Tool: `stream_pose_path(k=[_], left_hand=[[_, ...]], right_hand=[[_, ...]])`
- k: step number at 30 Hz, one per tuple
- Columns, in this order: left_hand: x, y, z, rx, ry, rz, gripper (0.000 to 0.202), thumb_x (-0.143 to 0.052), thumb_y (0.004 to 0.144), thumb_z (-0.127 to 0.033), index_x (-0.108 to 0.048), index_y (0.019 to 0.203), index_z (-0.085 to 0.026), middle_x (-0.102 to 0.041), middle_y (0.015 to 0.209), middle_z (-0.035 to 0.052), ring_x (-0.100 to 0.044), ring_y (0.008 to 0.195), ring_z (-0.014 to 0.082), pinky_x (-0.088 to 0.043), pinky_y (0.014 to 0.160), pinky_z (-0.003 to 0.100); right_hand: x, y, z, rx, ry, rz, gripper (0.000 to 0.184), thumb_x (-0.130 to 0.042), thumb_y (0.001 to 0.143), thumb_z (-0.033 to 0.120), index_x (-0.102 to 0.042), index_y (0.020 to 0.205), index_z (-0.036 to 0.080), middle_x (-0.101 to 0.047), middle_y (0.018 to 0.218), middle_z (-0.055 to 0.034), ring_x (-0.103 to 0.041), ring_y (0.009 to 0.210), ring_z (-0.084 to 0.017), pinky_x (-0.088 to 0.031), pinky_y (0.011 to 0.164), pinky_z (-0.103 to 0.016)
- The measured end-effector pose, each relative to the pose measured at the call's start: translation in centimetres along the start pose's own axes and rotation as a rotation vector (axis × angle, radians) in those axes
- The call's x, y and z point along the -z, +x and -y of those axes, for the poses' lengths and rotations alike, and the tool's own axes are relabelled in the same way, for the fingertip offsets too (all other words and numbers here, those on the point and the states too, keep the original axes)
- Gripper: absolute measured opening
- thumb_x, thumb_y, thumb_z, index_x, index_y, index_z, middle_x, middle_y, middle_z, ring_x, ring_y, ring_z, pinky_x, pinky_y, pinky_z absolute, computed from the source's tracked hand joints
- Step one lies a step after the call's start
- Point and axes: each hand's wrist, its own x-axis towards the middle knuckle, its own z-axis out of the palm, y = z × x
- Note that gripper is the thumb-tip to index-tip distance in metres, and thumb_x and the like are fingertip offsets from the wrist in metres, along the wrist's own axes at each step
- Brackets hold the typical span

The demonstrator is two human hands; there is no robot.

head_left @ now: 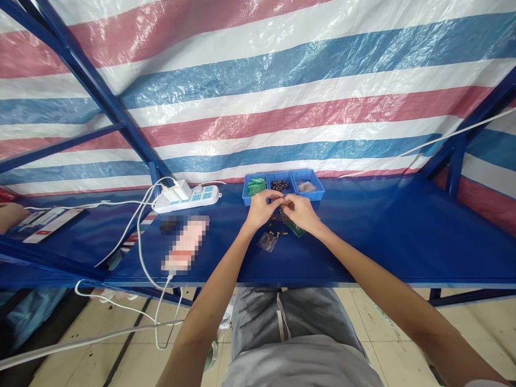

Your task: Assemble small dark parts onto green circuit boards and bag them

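Observation:
My left hand (262,207) and my right hand (299,209) meet fingertip to fingertip over the blue table, both pinched closed. Whatever is between the fingers is too small to make out. Just behind them stands a blue three-part tray (318,194). Its left part holds green pieces (256,186), the middle one small dark parts (279,185), the right one a clear bag (306,186). A green circuit board (296,228) lies partly hidden under my right hand. Nearer to me are a small clear plastic bag (267,242) and several loose little brass-coloured parts (278,234).
To the left, a white power strip (193,199) with plugged-in chargers stands at the back. A blurred-out phone (186,244) on a white cable (160,301) lies before it. Another person's hand (11,215) shows at far left. Striped sheeting (282,118) hangs behind the table (387,231).

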Motion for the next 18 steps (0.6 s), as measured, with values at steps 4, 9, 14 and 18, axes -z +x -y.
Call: stream_pose_path(k=[4, 9, 14, 18], left_hand=[[-0.1, -0.1, 0.0, -0.048, 0.060, -0.016, 0.018, -0.066, 0.089, -0.025, -0.076, 0.104, -0.021, -0.075, 0.101, 0.0041, -0.068, 0.085, 0.0162, -0.051, 0.072, 0.027], [-0.3, -0.1, -0.4, -0.015, 0.024, -0.030, 0.030, -0.069, 0.085, -0.022, -0.070, 0.115, -0.021, -0.075, 0.098, 0.0029, -0.069, 0.085, 0.0156, -0.051, 0.071, 0.025], [-0.3, -0.2, -0.6, -0.014, 0.017, -0.023, 0.021, -0.070, 0.086, -0.027, -0.070, 0.105, -0.019, -0.076, 0.096, 0.0036, -0.070, 0.086, 0.0166, -0.051, 0.072, 0.025], [-0.2, -0.2, -0.7, -0.038, 0.069, -0.014, 0.015, -0.061, 0.092, -0.029, -0.073, 0.095, -0.019, -0.076, 0.093, 0.0023, -0.069, 0.084, 0.0155, -0.050, 0.071, 0.025]], right_hand=[[0.2, 0.2, -0.3, 0.004, 0.031, -0.038, 0.009, -0.056, 0.086, 0.018, -0.065, 0.087, 0.019, -0.070, 0.080, -0.0016, -0.064, 0.074, -0.018, -0.047, 0.072, -0.029], [0.0, 0.2, -0.4, 0.014, -0.012, -0.016, 0.010, -0.054, 0.089, 0.020, -0.063, 0.083, 0.019, -0.067, 0.078, -0.0019, -0.061, 0.071, -0.017, -0.043, 0.069, -0.028], [-0.3, 0.0, 0.2, 0.023, -0.083, -0.046, 0.022, -0.053, 0.090, 0.024, -0.053, 0.069, 0.020, -0.059, 0.066, 0.0000, -0.053, 0.063, -0.016, -0.036, 0.062, -0.027], [0.2, -0.1, 0.8, 0.028, -0.022, -0.036, 0.025, -0.053, 0.092, 0.028, -0.055, 0.069, 0.019, -0.063, 0.071, -0.0013, -0.056, 0.066, -0.016, -0.037, 0.064, -0.027]])
